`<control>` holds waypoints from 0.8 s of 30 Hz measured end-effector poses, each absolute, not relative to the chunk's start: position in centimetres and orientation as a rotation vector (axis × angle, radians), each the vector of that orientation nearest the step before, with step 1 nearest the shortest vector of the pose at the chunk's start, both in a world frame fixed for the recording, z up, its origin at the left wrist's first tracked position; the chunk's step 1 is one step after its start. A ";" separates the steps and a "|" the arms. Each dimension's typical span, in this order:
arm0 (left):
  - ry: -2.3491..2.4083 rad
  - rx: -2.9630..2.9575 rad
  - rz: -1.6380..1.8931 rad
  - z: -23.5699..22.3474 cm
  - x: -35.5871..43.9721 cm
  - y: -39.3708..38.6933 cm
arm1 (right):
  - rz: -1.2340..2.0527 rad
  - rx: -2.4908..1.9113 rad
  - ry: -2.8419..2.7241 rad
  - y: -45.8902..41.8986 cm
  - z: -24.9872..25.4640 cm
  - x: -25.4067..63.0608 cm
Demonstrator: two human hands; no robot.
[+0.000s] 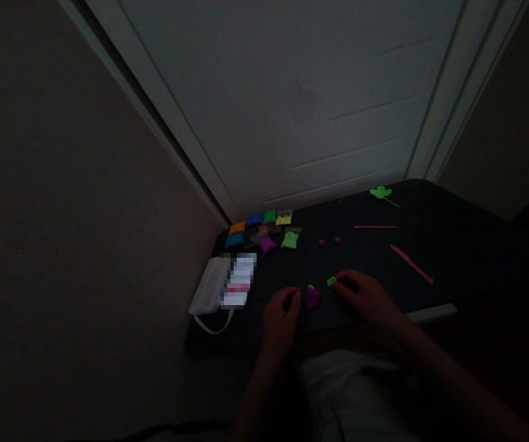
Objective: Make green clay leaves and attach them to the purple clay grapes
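Between the thumb and fingertips of my right hand [363,296] is a small flat light-green clay piece [331,281]. To its left, a purple cluster of clay balls [312,299] with a bit of green at its top lies on the dark table [361,258]. My left hand [281,316] is just left of the cluster, its thumb and fingertips drawn together in a pinch. Whether anything small is between them is too dark to tell. Two loose purple clay balls [329,242] lie farther back.
Several coloured clay packets [268,245] lie at the back left. A white case [210,285] with a cable and a blurred-out screen [240,279] is at the left edge. A pink stick [375,227], a pink clay knife [412,264] and a green clover shape [380,193] lie right.
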State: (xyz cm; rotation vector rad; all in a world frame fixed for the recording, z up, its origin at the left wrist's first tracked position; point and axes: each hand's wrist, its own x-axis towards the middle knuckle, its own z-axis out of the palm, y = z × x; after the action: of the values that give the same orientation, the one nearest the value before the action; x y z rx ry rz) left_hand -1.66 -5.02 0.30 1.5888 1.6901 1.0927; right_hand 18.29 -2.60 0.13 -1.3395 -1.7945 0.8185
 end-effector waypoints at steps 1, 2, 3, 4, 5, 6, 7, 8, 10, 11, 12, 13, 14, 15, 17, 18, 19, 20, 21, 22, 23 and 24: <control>1.689 1.589 1.088 0.2 -1.7 -5.0 | 0.815 -1.343 -1.792 -2.6 0.1 18.3; 1.692 1.592 1.081 0.1 -1.7 -4.9 | 0.815 -1.349 -1.787 -2.6 0.0 18.3; 1.699 1.596 1.075 0.0 -1.8 -4.9 | 0.815 -1.354 -1.780 -2.6 -0.1 18.3; 1.707 1.602 1.068 -0.2 -1.8 -4.8 | 0.818 -1.357 -1.774 -2.6 -0.2 18.3; 1.714 1.607 1.065 -0.3 -1.8 -4.8 | 0.820 -1.357 -1.769 -2.5 -0.3 18.3; 1.718 1.613 1.064 -0.4 -1.8 -4.8 | 0.822 -1.355 -1.768 -2.5 -0.4 18.3; 1.716 1.621 1.061 -0.5 -1.9 -4.7 | 0.821 -1.351 -1.768 -2.5 -0.5 18.4; 1.713 1.627 1.059 -0.6 -1.9 -4.7 | 0.818 -1.350 -1.768 -2.4 -0.5 18.4; 1.709 1.636 1.051 -0.5 -1.9 -4.7 | 0.817 -1.350 -1.772 -2.3 -0.5 18.4; 1.709 1.638 1.047 -0.5 -1.8 -4.8 | 0.819 -1.351 -1.777 -2.3 -0.5 18.4; 1.711 1.639 1.045 -0.4 -1.8 -4.8 | 0.823 -1.351 -1.784 -2.3 -0.5 18.4; 1.714 1.638 1.046 -0.3 -1.8 -4.8 | 0.823 -1.351 -1.788 -2.2 -0.4 18.4; 1.714 1.637 1.047 -0.3 -1.8 -4.8 | 0.822 -1.349 -1.790 -2.2 -0.4 18.4; 1.713 1.636 1.049 -0.2 -1.8 -4.8 | 0.824 -1.349 -1.791 -2.3 -0.3 18.3; 1.711 1.635 1.054 -0.2 -1.7 -4.8 | 0.828 -1.351 -1.789 -2.4 -0.1 18.3; 1.709 1.634 1.055 -0.1 -1.7 -4.8 | 0.830 -1.353 -1.788 -2.4 0.0 18.3; 1.708 1.634 1.055 -0.1 -1.8 -4.8 | 0.832 -1.354 -1.788 -2.5 0.1 18.2; 1.708 1.634 1.056 -0.1 -1.8 -4.8 | 0.834 -1.355 -1.789 -2.5 0.1 18.2; 1.708 1.634 1.058 -0.1 -1.8 -4.8 | 0.832 -1.356 -1.787 -2.6 0.1 18.2; 1.707 1.637 1.060 -0.1 -1.8 -4.8 | 0.831 -1.356 -1.784 -2.6 0.1 18.2; 1.704 1.641 1.061 -0.1 -1.8 -4.8 | 0.829 -1.357 -1.781 -2.6 0.1 18.2; 1.700 1.646 1.061 -0.1 -1.8 -4.8 | 0.825 -1.357 -1.779 -2.6 0.0 18.2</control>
State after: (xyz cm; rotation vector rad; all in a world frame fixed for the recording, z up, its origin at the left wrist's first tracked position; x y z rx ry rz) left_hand -1.80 -4.81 -0.09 1.6461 1.6997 1.0613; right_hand 18.21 -2.57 0.05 -1.3575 -1.7786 0.8250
